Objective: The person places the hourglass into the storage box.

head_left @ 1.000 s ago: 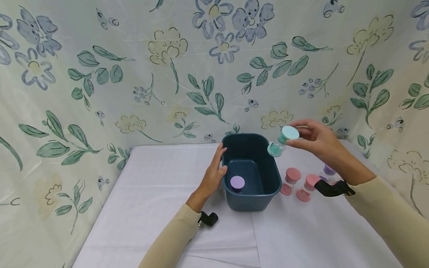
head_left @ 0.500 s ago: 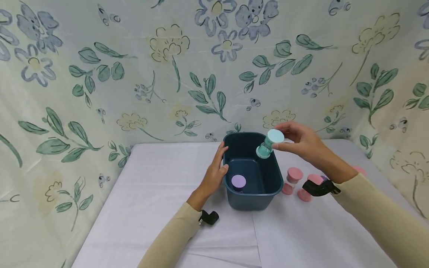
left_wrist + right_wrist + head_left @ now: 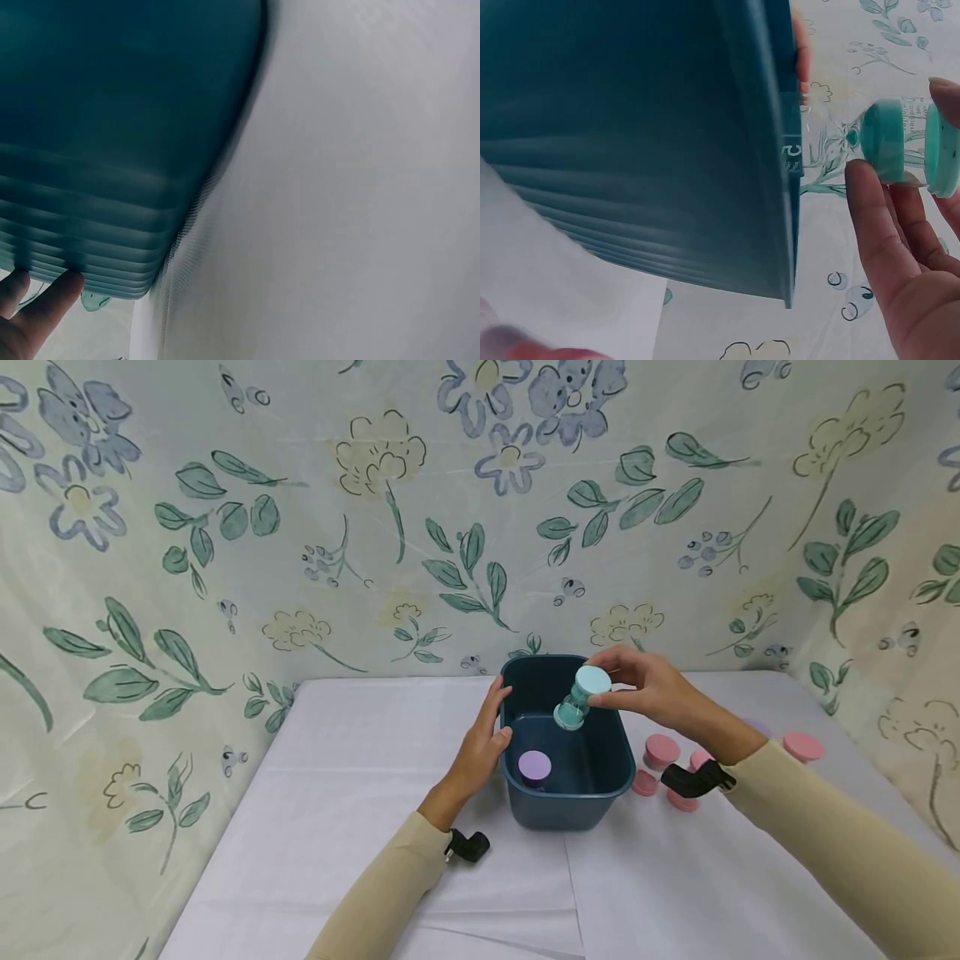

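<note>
My right hand point(image 3: 648, 689) pinches a sand timer point(image 3: 572, 714) with teal ends, tilted over the dark blue bin point(image 3: 558, 814). In the right wrist view, my thumb and fingers grip the teal-sand half of the timer point(image 3: 885, 139), while its lower end is partly hidden behind the bin's rim. My left hand point(image 3: 476, 747) rests against the bin's left side, fingers extended. Two of its fingertips touch the ribbed outer wall point(image 3: 112, 217) in the left wrist view. A purple-topped sand timer point(image 3: 535, 766) stands inside the bin, near its front left corner.
Right of the bin stand several pink-ended sand timers, one close by point(image 3: 662, 750) and another farther right point(image 3: 802, 746). A purple top point(image 3: 757, 727) shows partly behind my right wrist. White cloth point(image 3: 375, 777) covers the table; a floral curtain point(image 3: 420, 527) hangs behind.
My right hand has carried the teal sand timer leftward and down, from the bin's right rim to over its inside. My left hand has stayed at the bin's side.
</note>
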`<move>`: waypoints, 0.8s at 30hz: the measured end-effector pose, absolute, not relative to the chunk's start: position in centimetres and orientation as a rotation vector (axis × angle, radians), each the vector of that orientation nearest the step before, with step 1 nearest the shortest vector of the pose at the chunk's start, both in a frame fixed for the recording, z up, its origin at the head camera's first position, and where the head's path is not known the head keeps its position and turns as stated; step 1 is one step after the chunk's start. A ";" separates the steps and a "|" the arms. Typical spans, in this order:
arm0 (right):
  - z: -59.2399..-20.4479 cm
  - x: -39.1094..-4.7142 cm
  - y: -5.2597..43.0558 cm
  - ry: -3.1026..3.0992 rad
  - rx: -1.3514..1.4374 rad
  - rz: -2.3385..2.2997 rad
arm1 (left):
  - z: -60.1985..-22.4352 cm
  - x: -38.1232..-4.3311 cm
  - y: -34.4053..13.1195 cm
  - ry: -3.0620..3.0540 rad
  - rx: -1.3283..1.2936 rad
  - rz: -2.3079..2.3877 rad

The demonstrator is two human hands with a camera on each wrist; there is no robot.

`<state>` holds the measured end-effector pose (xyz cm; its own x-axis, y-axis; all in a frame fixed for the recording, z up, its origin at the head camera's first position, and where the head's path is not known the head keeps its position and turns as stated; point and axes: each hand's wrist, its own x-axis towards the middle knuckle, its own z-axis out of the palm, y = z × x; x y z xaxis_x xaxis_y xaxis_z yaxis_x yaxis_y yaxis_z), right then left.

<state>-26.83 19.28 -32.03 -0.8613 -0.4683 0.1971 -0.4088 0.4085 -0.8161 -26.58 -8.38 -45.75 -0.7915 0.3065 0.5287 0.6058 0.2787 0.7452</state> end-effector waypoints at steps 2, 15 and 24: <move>-32.4 -27.1 19.1 2.570 -0.807 -1.467 | -45.7 -26.6 -8.4 -2.271 -0.836 -1.527; -34.2 -28.3 17.5 2.484 -0.922 -1.420 | -45.7 -26.7 -8.6 -2.258 -0.849 -1.527; -35.2 -28.9 16.3 2.428 -0.963 -1.381 | -45.6 -26.6 -8.6 -2.280 -0.841 -1.537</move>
